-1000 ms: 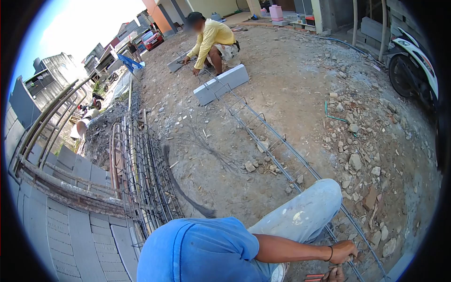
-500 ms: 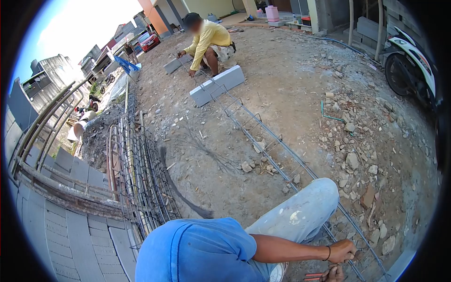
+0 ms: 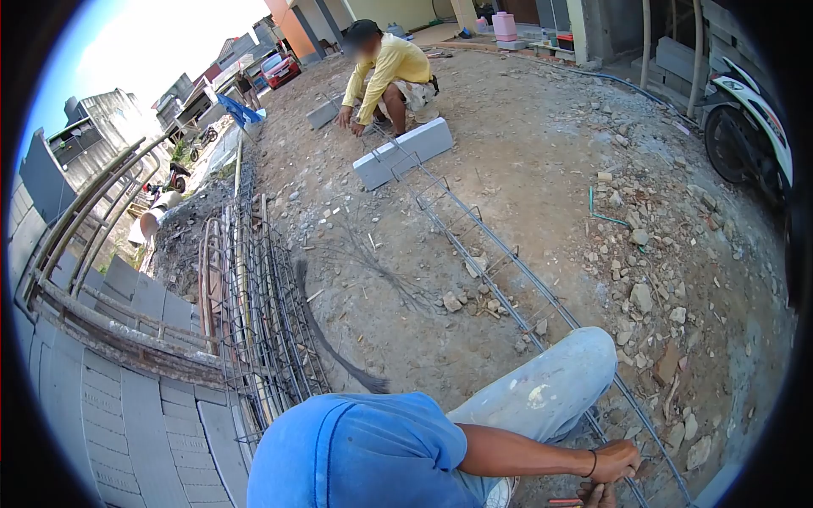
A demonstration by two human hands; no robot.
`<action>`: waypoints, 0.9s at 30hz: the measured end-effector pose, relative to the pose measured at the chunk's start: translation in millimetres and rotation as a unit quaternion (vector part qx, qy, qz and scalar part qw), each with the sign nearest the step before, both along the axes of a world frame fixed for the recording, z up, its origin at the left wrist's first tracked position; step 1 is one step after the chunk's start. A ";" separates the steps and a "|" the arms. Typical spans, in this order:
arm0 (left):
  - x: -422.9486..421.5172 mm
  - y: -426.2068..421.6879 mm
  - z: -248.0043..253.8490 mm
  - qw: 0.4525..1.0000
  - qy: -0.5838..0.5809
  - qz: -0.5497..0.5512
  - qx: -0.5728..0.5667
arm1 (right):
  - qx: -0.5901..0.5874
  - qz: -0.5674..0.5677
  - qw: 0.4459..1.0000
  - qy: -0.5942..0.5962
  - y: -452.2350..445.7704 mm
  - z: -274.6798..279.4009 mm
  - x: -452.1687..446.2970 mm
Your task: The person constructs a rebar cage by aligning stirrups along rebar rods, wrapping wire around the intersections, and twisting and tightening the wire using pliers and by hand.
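Note:
My left hand (image 3: 616, 459), with a dark band at the wrist, is closed over one long bar of a narrow rebar frame (image 3: 542, 298). Just below it, at the bottom edge, my right hand (image 3: 598, 495) is closed around a red-handled tool (image 3: 566, 501), probably pincers; its jaws are hidden. The rebar frame runs past my bent knee to the far end, where it rests across a grey block (image 3: 405, 153). Cross ties link its long bars. What my left fingertips pinch is partly hidden.
A co-worker in a yellow shirt (image 3: 389, 72) squats at the frame's far end, both hands low beside it. Bundled rebar cages (image 3: 271, 313) lie at left beside a metal railing (image 3: 127, 317). Rubble (image 3: 642, 296) covers the ground at right; a motorcycle (image 3: 749, 127) stands beyond.
The view has shifted slightly, moving the scene a little right. The co-worker's hands have come closer together. Less of the red handles shows by my right hand; my left hand stays on the bar.

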State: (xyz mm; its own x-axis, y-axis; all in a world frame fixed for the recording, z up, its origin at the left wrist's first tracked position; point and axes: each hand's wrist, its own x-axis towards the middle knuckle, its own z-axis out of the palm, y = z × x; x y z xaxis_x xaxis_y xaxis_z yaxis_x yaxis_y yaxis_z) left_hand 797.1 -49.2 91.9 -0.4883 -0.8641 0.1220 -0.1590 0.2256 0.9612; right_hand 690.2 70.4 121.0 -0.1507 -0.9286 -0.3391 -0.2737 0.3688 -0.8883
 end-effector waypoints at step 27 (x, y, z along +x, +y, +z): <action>2.2 1.1 8.7 0.980 0.123 -0.040 0.149 | -0.019 -0.135 0.977 -0.167 7.5 -32.4 10.3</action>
